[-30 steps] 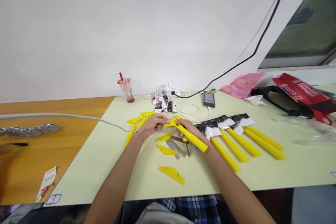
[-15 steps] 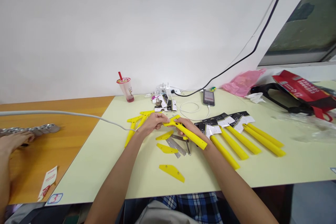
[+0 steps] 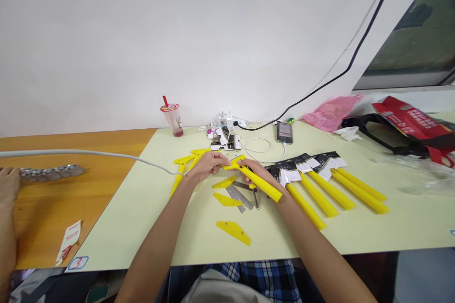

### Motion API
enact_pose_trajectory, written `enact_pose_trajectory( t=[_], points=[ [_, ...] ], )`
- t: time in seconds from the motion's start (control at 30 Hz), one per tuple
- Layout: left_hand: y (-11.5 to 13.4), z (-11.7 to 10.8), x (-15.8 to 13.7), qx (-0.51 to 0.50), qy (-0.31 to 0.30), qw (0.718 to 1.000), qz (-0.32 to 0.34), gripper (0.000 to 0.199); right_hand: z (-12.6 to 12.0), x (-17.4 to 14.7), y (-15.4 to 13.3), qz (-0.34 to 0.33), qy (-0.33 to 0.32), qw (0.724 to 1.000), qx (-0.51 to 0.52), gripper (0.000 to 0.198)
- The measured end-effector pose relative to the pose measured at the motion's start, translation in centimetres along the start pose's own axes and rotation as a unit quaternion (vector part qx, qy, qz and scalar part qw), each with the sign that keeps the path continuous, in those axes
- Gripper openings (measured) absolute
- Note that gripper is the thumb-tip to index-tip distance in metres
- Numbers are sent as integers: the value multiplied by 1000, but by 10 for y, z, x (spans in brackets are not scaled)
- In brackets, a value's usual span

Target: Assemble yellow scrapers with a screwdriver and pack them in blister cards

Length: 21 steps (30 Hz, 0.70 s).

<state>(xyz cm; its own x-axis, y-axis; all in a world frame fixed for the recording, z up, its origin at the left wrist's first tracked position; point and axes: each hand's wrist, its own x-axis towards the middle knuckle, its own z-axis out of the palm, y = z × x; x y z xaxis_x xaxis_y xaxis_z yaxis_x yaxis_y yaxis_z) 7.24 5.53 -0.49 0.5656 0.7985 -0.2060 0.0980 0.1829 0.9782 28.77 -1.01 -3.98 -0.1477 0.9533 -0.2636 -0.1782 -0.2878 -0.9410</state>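
A yellow plastic scraper handle with a broad, angled head is held up over the table. My left hand is closed, thumb and fingertips pinching the left end of the head. Fingers of my right hand wrap around the neck, and the grip slants back across my right wrist. Below lie flat metal blades and a small screwdriver, partly hidden by the handle. Yellow plates with holes, among them a front plate, are spread nearby. More yellow scraper handles rest behind my left wrist.
Scrapers with yellow grips and black-and-white sleeves lie to the right. Behind are a phone, a white cable and a drink cup. A grey cord crosses at left, near another person's hand.
The view has shifted slightly. My hands keep almost the same hold on the scraper handle. At far left, the other person's hand has moved up and left along a silvery strip.
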Motion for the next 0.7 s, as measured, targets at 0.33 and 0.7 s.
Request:
enact_pose_trajectory(
  t=[0.33,0.7],
  points=[
    [3,-2,0,-17,20,999,25,51,4,-6,-5,2,-28,999,-32,28],
    [3,3,-3,59,-26,998,21,45,14,-17,-9,28,-78,994,-68,39]
  ],
)
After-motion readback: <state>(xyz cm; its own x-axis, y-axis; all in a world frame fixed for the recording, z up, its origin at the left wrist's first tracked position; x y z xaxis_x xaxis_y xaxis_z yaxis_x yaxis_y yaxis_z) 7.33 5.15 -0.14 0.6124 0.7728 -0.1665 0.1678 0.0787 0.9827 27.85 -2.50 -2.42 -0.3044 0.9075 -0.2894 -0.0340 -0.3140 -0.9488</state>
